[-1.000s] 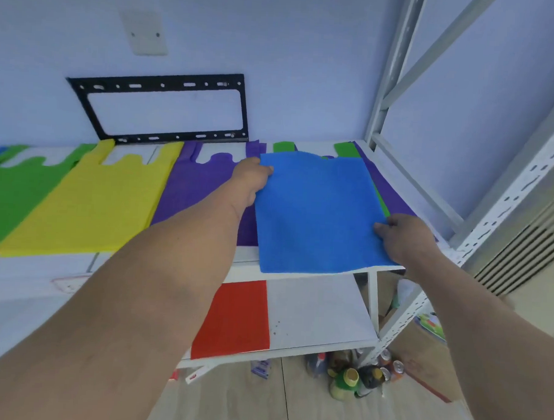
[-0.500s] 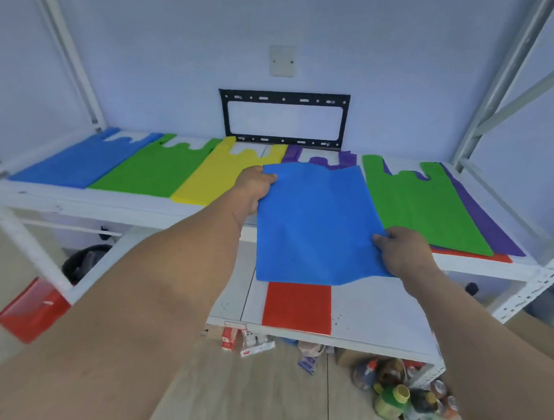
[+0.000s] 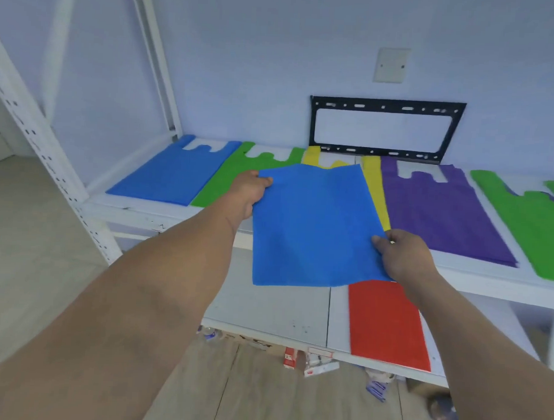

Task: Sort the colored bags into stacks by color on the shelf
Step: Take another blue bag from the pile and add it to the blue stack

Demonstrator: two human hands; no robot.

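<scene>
You've swung left over the last second: the blue bag [image 3: 313,224] was hanging at the right end of the shelf [image 3: 136,208], over the mixed green and purple pile, and now it sits in the middle of the frame, floating over the yellow stack [image 3: 375,188] and the edge of the green stack [image 3: 229,176]. The blue stack [image 3: 172,176] has only just come into view, at left of center, so you're clearly heading that way.

Grip looks the same in all 3 shots. Your left hand [image 3: 247,194] pinches the bag's upper left corner, fingers curled round the edge. Your right hand [image 3: 400,253] pinches the lower right edge, thumb on top. The bag is stretched pretty flat between them and isn't resting on anything.

What that means: the carry is about half done, I'd say. You need to clear the green stack before you set it down, or you'll end up with blue on green. Line the handles up toward the wall like the rest.

Still to sort, by the look of it: the green bag [image 3: 535,227] at far right, with a bit of purple peeking out near its handles. The purple stack [image 3: 440,213] and the red bag [image 3: 388,322] on the lower shelf look fine.
</scene>
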